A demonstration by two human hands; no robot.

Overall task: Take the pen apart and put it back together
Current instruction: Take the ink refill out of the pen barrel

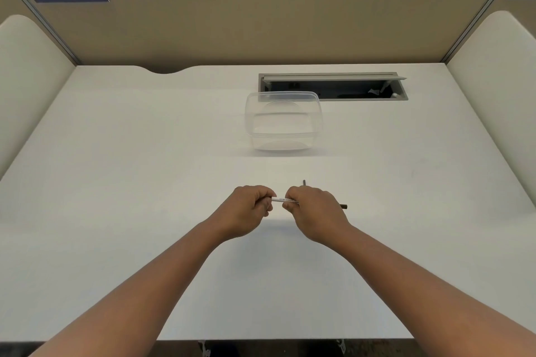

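Clear plastic lidded tub (282, 120) sits well beyond your hands. Your left hand (248, 211) and right hand (314, 211), knuckles up, both pinch the slim white pen (284, 200).

There is one view only, from a wide-angle camera on the person's head, looking forward and steeply down along both forearms onto the white worktop (116, 182). It sits close above the near edge. The far partition (261, 23) bows with the lens, and leaves show over its top rail.
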